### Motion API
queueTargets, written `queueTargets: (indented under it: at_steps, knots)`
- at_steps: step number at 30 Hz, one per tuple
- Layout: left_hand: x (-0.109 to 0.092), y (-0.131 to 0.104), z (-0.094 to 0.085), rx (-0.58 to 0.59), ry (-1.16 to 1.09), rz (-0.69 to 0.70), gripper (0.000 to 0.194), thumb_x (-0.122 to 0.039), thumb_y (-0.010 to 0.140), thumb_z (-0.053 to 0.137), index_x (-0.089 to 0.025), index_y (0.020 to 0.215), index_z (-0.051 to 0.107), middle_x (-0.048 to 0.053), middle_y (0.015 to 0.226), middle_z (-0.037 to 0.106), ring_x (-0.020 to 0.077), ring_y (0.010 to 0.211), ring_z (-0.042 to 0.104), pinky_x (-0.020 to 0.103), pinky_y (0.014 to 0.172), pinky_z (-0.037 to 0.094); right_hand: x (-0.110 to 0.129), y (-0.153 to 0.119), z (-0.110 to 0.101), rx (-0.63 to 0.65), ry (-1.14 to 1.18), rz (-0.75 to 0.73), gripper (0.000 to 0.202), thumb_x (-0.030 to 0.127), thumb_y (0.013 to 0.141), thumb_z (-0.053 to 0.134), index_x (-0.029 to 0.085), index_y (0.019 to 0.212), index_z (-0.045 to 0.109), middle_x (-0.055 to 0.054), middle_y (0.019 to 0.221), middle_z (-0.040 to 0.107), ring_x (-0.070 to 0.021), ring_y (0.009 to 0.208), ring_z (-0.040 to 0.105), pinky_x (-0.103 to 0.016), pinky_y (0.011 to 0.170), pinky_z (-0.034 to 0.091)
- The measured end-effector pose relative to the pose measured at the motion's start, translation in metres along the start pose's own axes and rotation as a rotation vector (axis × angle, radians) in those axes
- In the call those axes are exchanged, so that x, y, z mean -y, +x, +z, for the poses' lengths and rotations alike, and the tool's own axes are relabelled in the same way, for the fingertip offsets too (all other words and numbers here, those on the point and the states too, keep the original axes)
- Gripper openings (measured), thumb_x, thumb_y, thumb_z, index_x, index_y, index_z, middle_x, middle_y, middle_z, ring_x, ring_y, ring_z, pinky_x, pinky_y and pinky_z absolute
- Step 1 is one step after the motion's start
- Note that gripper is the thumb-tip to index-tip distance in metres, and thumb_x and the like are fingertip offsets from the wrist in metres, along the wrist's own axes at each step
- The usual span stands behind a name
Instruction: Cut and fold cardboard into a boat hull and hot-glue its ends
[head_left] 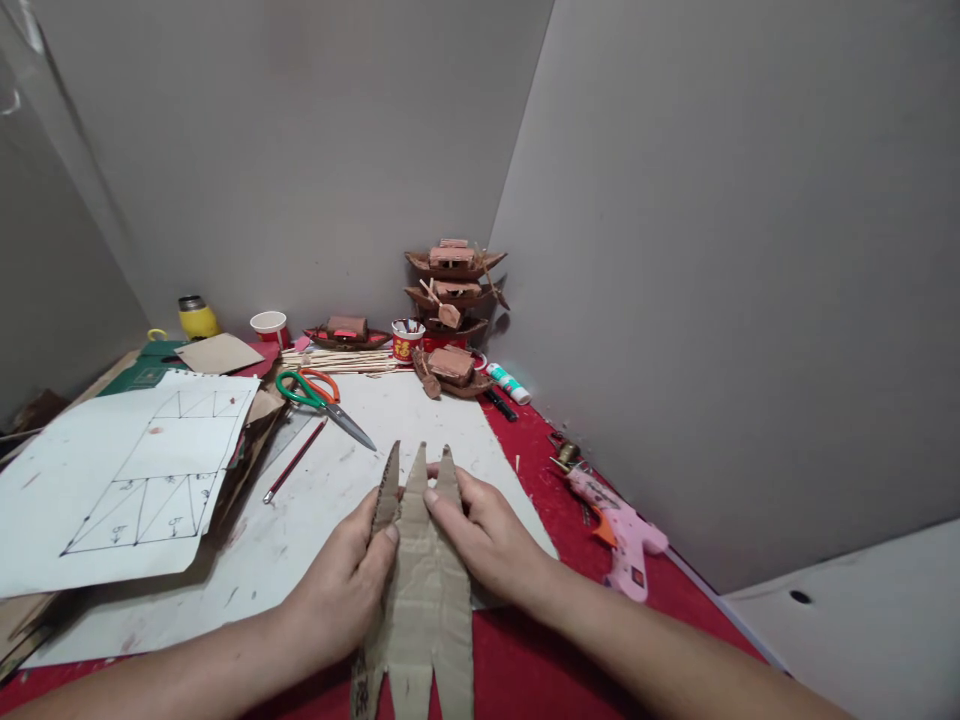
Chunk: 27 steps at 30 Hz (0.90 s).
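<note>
A long piece of brown cardboard [427, 590], cut into pointed strips at both ends, stands tilted above the near part of the table. My left hand [349, 575] grips its left side, thumb on the face near the left strip. On the right side my right hand [491, 530] holds it, with the thumb at the gap between the middle and right points. Some fingers of both hands are hidden behind the cardboard. Beyond it, green and orange scissors [326, 402] lie on white paper [405, 420], near a dark red pencil [295, 462].
A sheet with a drawn diagram [150, 480] covers the left side. At the back are thin sticks [341, 361], paper cups [407, 341] and several model boats [455, 262]. A pink glue gun [619, 525] lies on the red cloth [540, 450] at right.
</note>
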<state>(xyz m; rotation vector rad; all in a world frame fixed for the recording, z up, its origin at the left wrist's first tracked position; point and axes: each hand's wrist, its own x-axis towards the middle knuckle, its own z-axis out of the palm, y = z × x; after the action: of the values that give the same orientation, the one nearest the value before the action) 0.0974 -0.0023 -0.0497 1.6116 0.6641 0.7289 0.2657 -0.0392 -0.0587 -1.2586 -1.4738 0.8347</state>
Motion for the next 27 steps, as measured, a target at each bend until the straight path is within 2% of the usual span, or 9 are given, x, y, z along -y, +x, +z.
queueTargets:
  at_steps: [3,9,14,17,19,22,24,27]
  knots:
    - [-0.002,-0.003,0.002,-0.002,-0.017,0.003,0.039,-0.029,0.09,0.05,-0.018,0.127,0.056,0.007,0.13,0.059,0.0261,0.123,0.048,0.034,0.107,0.032,0.005,0.0,-0.001,-0.03,0.0,-0.071,0.03,0.02,0.091,0.046,0.021,0.118,0.059,-0.005,0.111,0.066,-0.0213,0.102,0.06,-0.031,0.089,0.045]
    - [-0.003,0.001,-0.004,0.074,-0.112,-0.112,0.039,-0.041,0.091,0.047,-0.018,0.117,0.063,0.007,0.116,0.067,0.0269,0.104,0.06,0.035,0.089,0.046,0.007,-0.002,0.004,-0.032,0.133,-0.098,0.03,0.022,0.093,0.044,0.023,0.119,0.057,-0.003,0.113,0.065,-0.0203,0.105,0.058,-0.031,0.092,0.044]
    - [-0.003,0.004,-0.007,-0.103,-0.1,-0.181,0.037,-0.048,0.087,0.052,-0.02,0.099,0.073,0.004,0.111,0.071,0.0278,0.116,0.054,0.033,0.1,0.04,0.006,-0.002,0.008,0.001,0.087,-0.129,0.028,0.025,0.095,0.042,0.021,0.118,0.057,-0.005,0.113,0.063,-0.0205,0.102,0.058,-0.032,0.091,0.044]
    - [-0.003,0.004,-0.007,-0.188,-0.152,-0.282,0.042,-0.053,0.085,0.052,-0.02,0.102,0.073,0.005,0.116,0.069,0.0279,0.126,0.047,0.035,0.109,0.03,0.006,-0.002,0.009,-0.001,0.001,-0.166,0.026,0.028,0.097,0.04,0.02,0.114,0.058,-0.007,0.106,0.064,-0.0194,0.095,0.058,-0.031,0.088,0.044]
    - [-0.003,0.004,-0.006,-0.2,-0.234,-0.383,0.049,-0.059,0.083,0.05,-0.02,0.104,0.072,0.006,0.116,0.069,0.0277,0.128,0.045,0.036,0.11,0.029,0.005,-0.002,0.009,0.003,-0.044,-0.182,0.026,0.029,0.097,0.039,0.02,0.11,0.059,-0.007,0.103,0.064,-0.0189,0.093,0.059,-0.03,0.087,0.044]
    - [-0.004,0.005,-0.002,-0.045,-0.513,-0.514,0.065,-0.069,0.081,0.042,-0.016,0.107,0.069,0.01,0.109,0.072,0.0302,0.122,0.052,0.041,0.104,0.036,0.005,-0.003,0.009,0.005,-0.107,-0.167,0.027,0.032,0.097,0.037,0.019,0.103,0.059,-0.008,0.098,0.063,-0.0198,0.09,0.058,-0.031,0.084,0.044]
    - [-0.004,0.005,0.001,0.08,-0.702,-0.531,0.068,-0.069,0.081,0.043,-0.013,0.112,0.066,0.012,0.106,0.072,0.0312,0.113,0.059,0.043,0.099,0.042,0.004,-0.003,0.009,-0.015,-0.139,-0.15,0.027,0.034,0.097,0.037,0.018,0.101,0.058,-0.008,0.096,0.062,-0.0206,0.088,0.058,-0.031,0.082,0.045]
    - [-0.005,0.003,0.004,0.126,-0.805,-0.523,0.066,-0.065,0.081,0.047,-0.012,0.118,0.062,0.013,0.103,0.073,0.0295,0.104,0.065,0.04,0.095,0.044,0.004,-0.003,0.011,-0.042,-0.147,-0.162,0.025,0.035,0.096,0.039,0.019,0.101,0.057,-0.007,0.095,0.061,-0.0207,0.087,0.056,-0.031,0.081,0.045]
